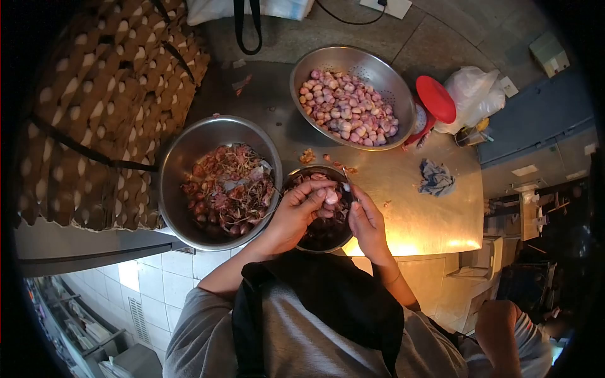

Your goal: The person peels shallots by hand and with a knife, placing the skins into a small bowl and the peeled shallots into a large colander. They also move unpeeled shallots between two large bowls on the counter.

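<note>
My left hand (pixel 301 211) pinches a pale pink peeled shallot (pixel 331 196) between thumb and fingers. My right hand (pixel 370 225) is closed around a small knife (pixel 346 178), its blade pointing up beside the shallot. Both hands are over a metal bowl (pixel 322 244) of dark reddish skins, partly hidden by them. Left of it, a larger steel bowl (pixel 169 211) holds unpeeled shallots (pixel 234 228) with dry skins and roots. Farther back, a steel colander (pixel 396 82) contains many peeled shallots (pixel 350 107).
Stacked egg trays (pixel 107 120) bound with black straps stand at the left. On the steel table (pixel 428 220) are a crumpled blue-grey cloth (pixel 436 177), a red-topped scale (pixel 435 99) and a white plastic bag (pixel 474 94). Another person's arm (pixel 498 331) shows at lower right.
</note>
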The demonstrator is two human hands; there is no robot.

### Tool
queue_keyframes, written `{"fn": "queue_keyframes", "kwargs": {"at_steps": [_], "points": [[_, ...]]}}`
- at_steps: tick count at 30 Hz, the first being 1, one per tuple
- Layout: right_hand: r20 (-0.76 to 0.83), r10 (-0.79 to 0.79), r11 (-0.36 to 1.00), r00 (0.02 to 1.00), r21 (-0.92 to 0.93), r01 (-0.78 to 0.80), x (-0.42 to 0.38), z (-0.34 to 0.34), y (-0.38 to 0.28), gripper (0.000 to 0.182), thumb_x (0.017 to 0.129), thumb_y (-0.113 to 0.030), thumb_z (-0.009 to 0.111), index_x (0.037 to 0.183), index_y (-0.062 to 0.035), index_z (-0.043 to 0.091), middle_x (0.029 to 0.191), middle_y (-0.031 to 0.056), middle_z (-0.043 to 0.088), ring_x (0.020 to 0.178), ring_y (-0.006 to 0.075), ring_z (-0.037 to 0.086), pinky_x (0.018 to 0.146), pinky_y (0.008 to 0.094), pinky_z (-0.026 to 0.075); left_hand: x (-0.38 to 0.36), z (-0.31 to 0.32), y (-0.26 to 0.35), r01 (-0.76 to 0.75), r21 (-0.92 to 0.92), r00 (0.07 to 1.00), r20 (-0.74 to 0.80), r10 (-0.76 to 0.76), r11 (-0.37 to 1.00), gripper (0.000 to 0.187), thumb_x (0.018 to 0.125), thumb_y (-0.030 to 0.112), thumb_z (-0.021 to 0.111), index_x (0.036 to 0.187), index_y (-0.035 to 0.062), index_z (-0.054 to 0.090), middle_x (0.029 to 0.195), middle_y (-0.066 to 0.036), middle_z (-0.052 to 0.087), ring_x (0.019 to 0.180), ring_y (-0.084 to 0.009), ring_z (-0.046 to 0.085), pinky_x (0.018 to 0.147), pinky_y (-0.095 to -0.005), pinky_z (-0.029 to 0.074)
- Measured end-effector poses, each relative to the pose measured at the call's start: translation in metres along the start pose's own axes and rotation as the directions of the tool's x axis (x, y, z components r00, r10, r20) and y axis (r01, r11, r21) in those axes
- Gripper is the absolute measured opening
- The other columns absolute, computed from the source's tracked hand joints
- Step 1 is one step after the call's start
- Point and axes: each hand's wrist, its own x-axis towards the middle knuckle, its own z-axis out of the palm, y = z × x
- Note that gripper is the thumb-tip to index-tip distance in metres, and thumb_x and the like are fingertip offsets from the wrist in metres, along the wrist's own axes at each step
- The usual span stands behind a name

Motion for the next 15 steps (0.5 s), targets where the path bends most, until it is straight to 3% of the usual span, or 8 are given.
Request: {"fn": "queue_keyframes", "kwargs": {"at_steps": [5,7,9,12,15], "points": [[0.013,-0.115,0.993,0.993,0.017,0.114,0.001,0.001,0.010,0.040,0.092,-0.015,0.041,0.130,-0.0041,0.035,0.080,-0.0042,0.048,0.055,0.0017,0.033,0.050,0.0140,0.029,0.003,-0.005,-0.007,0.013,-0.072,0.999,-0.045,-0.016,0.997,0.023,0.089,0.018,0.047,0.109,0.0065,0.051,0.096,-0.003,0.056,0.086,-0.0109,0.054,0.073,-0.0244,0.044],[0.082,-0.087,0.994,0.993,0.069,0.082,-0.002,0.001,0.011,0.041,0.092,-0.015,0.041,0.131,-0.0042,0.034,0.086,-0.0024,0.050,0.057,0.0018,0.034,0.051,0.0140,0.030,0.004,-0.006,-0.006,0.031,-0.090,0.999,-0.019,-0.032,0.996,0.021,0.089,0.016,0.048,0.108,0.0068,0.051,0.096,-0.002,0.056,0.086,-0.0106,0.054,0.074,-0.0243,0.044],[0.179,0.029,0.990,0.983,0.131,-0.053,-0.009,0.000,0.001,0.042,0.092,-0.015,0.041,0.131,-0.0041,0.033,0.092,-0.0004,0.051,0.060,0.0020,0.035,0.053,0.0143,0.031,0.004,-0.006,-0.006,0.036,-0.070,0.999,-0.026,-0.038,0.997,0.021,0.088,0.013,0.049,0.108,0.0071,0.051,0.096,-0.001,0.056,0.086,-0.0102,0.054,0.074,-0.0240,0.044],[0.155,0.045,0.993,0.987,-0.112,-0.028,-0.010,-0.001,0.000,0.043,0.091,-0.015,0.042,0.131,-0.0028,0.033,0.102,0.0061,0.053,0.071,0.0069,0.048,0.063,0.0191,0.040,0.003,-0.004,-0.007,0.028,-0.023,0.998,-0.052,-0.029,0.999,0.022,0.086,0.010,0.052,0.108,0.0062,0.052,0.098,-0.001,0.057,0.087,-0.0091,0.054,0.074,-0.0232,0.044],[0.144,-0.168,0.946,0.975,-0.255,0.200,-0.004,-0.001,0.013,0.042,0.090,-0.015,0.043,0.129,-0.0020,0.034,0.107,0.0114,0.054,0.089,0.0161,0.053,0.077,0.0258,0.041,0.003,-0.003,-0.005,0.025,-0.021,0.999,-0.030,-0.026,0.999,0.024,0.084,0.011,0.056,0.107,0.0037,0.053,0.098,-0.001,0.057,0.085,-0.0077,0.054,0.072,-0.0222,0.045]]}}
